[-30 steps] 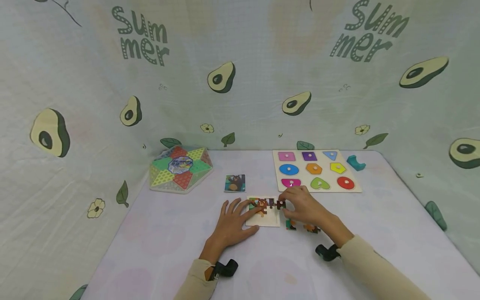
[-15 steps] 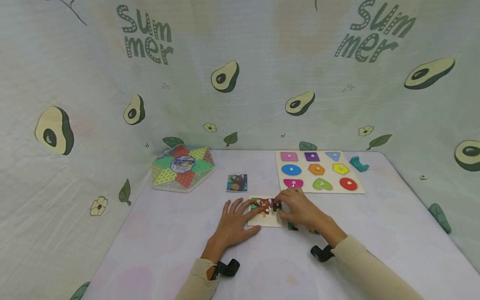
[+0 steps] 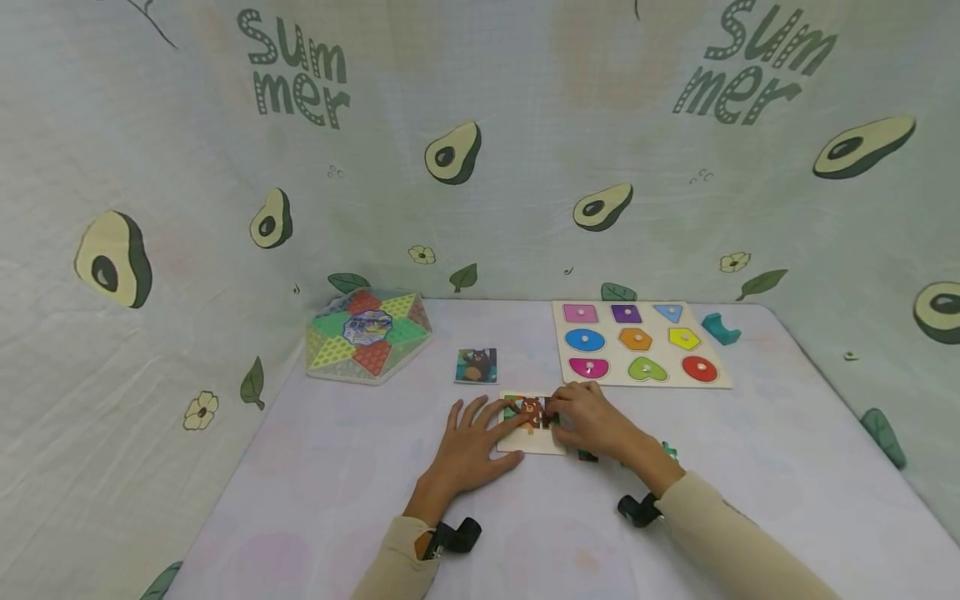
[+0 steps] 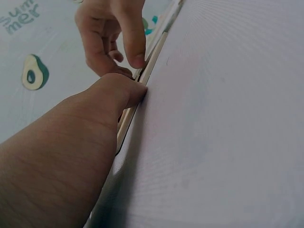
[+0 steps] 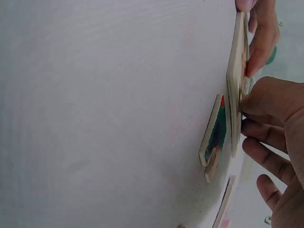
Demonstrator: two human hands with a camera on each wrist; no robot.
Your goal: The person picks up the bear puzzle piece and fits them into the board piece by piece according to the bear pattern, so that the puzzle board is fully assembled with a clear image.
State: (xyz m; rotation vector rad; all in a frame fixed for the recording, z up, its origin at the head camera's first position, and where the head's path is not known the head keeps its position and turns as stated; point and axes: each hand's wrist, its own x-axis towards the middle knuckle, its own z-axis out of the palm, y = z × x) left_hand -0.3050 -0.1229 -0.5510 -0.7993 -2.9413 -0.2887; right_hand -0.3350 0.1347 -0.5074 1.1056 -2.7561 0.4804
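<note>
While the left hand (image 3: 472, 446) lies with spread, mostly straight fingers upon the left part of the puzzle board (image 3: 534, 445), its thumb touches the near edge. The right hand (image 3: 600, 425), with bent fingers, pinches a dark puzzle piece (image 3: 552, 421) at the right side of this same board. So the board is between the two hands, flat, its side edges running forward from the person. Which of its sides is longer, I cannot tell. The bear picture (image 3: 531, 407) on it, partly under the left fingers, has its head pointing away from the person. The pinched piece is mostly covered, and its long axis cannot be seen.

Of loose pieces, at least two are showing: one green and dark piece (image 3: 588, 456) just beside the board, nearer to the person than the right fingers, and one green piece (image 3: 670, 451) to the right of the right wrist.

Beyond the left hand are one bear card (image 3: 476, 366), its bear upright, and, farther left, one hexagonal box (image 3: 369, 336). Beyond the right hand lies one shape board (image 3: 653, 377) with nine knobbed shapes, and one teal object (image 3: 721, 328) near its right edge.
</note>
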